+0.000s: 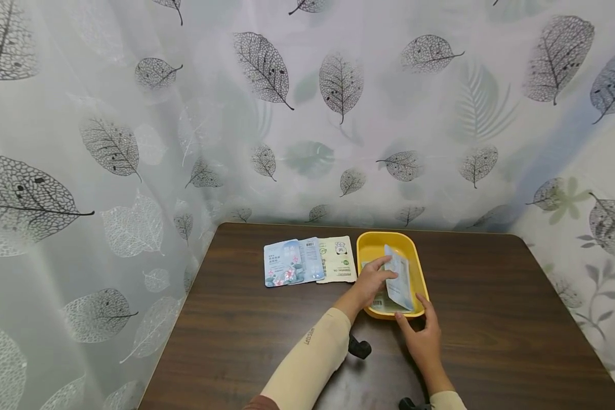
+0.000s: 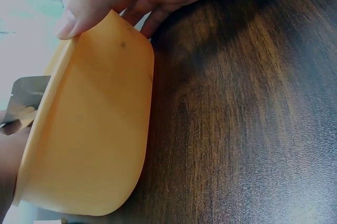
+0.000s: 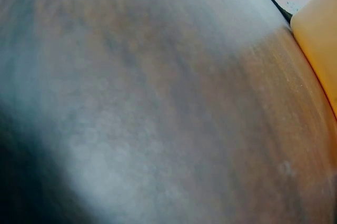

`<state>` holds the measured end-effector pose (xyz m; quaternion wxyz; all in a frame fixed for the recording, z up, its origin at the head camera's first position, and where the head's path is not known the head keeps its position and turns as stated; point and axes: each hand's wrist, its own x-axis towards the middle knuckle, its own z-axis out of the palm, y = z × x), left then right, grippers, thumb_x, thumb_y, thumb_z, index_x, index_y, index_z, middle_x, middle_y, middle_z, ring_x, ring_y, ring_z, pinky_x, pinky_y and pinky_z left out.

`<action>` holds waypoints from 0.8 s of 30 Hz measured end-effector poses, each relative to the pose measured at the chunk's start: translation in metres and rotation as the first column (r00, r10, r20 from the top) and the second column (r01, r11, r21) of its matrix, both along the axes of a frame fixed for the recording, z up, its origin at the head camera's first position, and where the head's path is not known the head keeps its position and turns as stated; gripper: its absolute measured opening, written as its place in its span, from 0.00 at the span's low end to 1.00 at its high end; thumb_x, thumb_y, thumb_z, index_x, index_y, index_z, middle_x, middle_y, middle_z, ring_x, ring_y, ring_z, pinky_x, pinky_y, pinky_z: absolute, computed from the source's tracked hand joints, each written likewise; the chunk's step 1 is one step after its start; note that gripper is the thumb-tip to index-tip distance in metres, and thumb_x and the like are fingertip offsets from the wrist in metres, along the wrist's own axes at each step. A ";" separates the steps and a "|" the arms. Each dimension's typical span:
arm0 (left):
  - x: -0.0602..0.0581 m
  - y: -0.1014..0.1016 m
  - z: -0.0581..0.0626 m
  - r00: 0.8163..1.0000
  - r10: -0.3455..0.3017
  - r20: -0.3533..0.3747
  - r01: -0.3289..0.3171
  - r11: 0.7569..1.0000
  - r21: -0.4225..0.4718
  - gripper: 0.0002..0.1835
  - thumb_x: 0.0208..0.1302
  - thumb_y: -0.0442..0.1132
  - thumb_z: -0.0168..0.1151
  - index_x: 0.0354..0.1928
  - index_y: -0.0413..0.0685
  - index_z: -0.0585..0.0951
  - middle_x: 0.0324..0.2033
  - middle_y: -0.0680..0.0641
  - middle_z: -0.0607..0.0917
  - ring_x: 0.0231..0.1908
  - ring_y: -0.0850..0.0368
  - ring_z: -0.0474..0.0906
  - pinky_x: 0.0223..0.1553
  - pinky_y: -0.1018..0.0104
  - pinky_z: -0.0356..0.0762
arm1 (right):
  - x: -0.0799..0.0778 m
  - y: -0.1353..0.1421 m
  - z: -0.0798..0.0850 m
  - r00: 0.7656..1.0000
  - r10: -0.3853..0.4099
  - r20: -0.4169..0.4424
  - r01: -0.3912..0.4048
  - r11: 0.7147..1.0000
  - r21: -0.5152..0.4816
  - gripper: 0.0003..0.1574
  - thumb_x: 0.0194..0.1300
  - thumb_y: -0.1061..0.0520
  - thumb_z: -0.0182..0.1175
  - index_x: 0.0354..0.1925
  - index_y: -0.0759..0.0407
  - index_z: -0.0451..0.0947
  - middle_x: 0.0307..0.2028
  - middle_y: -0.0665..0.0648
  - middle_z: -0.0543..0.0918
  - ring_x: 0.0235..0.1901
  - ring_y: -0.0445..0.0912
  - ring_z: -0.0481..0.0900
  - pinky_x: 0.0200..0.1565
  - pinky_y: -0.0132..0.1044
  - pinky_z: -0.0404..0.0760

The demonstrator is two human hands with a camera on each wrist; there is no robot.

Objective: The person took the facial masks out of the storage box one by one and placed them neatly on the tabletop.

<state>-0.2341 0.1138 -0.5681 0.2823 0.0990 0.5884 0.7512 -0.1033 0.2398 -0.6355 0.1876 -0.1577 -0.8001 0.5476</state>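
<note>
Packet, left hand pinching, right hand gripping tray

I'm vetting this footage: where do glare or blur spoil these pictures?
Right wrist: tabletop badly blurred, hazy glare, dark lower-left corner; left wrist: glare on the tabletop at lower right, washed-out upper left; head: yellow bin clear, with soft sheen on the tabletop.

Yellow tray: smooth plastic, satin. Pale sachet inside it: thin plastic-looking film, slight sheen. Blue sachets to the left: smooth printed film, semi-gloss. Tabletop: dark wood grain, finely textured, shiny where lit. Far curtain: thin, lightly creased, plastic or cloth unclear. Near left sleeve: matt cloth.
</note>
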 end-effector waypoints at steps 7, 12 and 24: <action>0.000 0.001 0.000 0.999 0.039 0.008 -0.040 0.999 0.031 0.32 0.71 0.35 0.58 0.76 0.49 0.67 0.72 0.44 0.71 0.62 0.41 0.79 0.55 0.57 0.83 | 0.000 0.000 0.002 1.000 -0.007 0.012 0.007 1.000 0.009 0.47 0.62 0.53 0.73 0.74 0.54 0.64 0.74 0.63 0.66 0.74 0.59 0.63 0.70 0.61 0.62; 0.001 -0.002 -0.003 0.997 0.083 -0.008 -0.082 0.994 0.069 0.33 0.69 0.34 0.59 0.76 0.52 0.67 0.76 0.46 0.67 0.60 0.49 0.79 0.54 0.60 0.82 | 0.001 -0.001 0.001 1.000 -0.006 0.006 0.006 1.000 0.006 0.47 0.62 0.54 0.73 0.74 0.55 0.65 0.74 0.64 0.66 0.74 0.60 0.62 0.70 0.62 0.61; 0.000 -0.024 0.010 0.988 0.133 -0.083 -0.120 0.982 0.147 0.36 0.67 0.31 0.59 0.77 0.50 0.66 0.76 0.48 0.66 0.71 0.52 0.68 0.66 0.64 0.72 | 0.002 -0.002 0.006 1.000 -0.003 0.008 0.004 1.000 -0.007 0.45 0.63 0.54 0.71 0.74 0.56 0.65 0.74 0.66 0.66 0.74 0.61 0.61 0.72 0.63 0.59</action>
